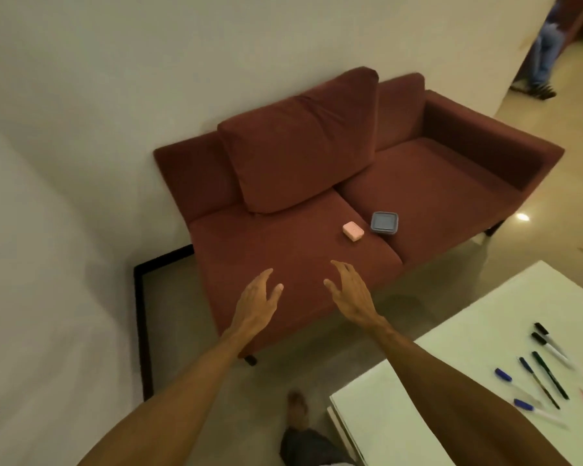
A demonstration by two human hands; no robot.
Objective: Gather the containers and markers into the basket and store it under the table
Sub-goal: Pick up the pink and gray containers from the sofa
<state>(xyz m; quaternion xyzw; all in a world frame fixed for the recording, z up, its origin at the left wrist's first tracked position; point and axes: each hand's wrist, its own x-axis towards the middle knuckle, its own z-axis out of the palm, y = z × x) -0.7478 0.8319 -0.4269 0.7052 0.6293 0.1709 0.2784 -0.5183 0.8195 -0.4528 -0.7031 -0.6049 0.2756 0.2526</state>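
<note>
A small pink container (353, 232) and a grey square lidded container (384, 223) lie side by side on the seat of a dark red sofa (435, 183). Several markers (541, 381) with black and blue caps lie scattered on the white table (435, 381) at the lower right. My left hand (258, 299) and my right hand (350, 290) are stretched out over the sofa's front seat cushion, both open and empty, a short way short of the containers. No basket is in view.
A black-framed glass panel (142, 314) leans against the wall left of the sofa. My foot (297, 408) stands on the floor between sofa and table. Another person's legs (542, 58) stand at the far top right.
</note>
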